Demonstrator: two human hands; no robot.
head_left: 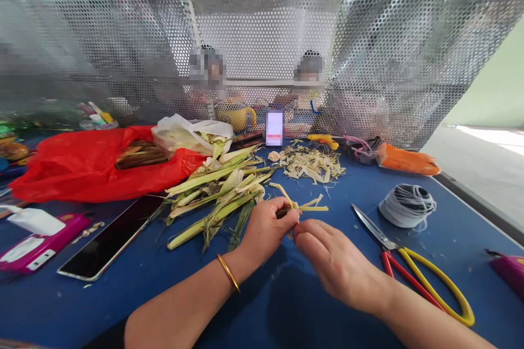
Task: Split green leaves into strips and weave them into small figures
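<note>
My left hand (268,226) pinches a small bundle of pale dried leaf strips (293,205), whose ends stick out above and to the right. Close against it, my right hand (327,253) has its fingers curled at the lower part of the same bundle; the fingertips are partly hidden. Behind my left hand lies a heap of long green and yellow husk-like leaves (223,196). A pile of short pale scraps (313,163) spreads beyond both hands. Open-bladed scissors (395,248) with one red and one yellow handle rest to the right of my right hand.
A spool of grey cord (407,206) stands at right, near an orange packet (407,160). At left lie a red plastic bag (82,166), a dark phone (114,237) and a purple box (45,248). A lit phone (274,127) leans before a perforated metal screen (262,27), with two people behind it.
</note>
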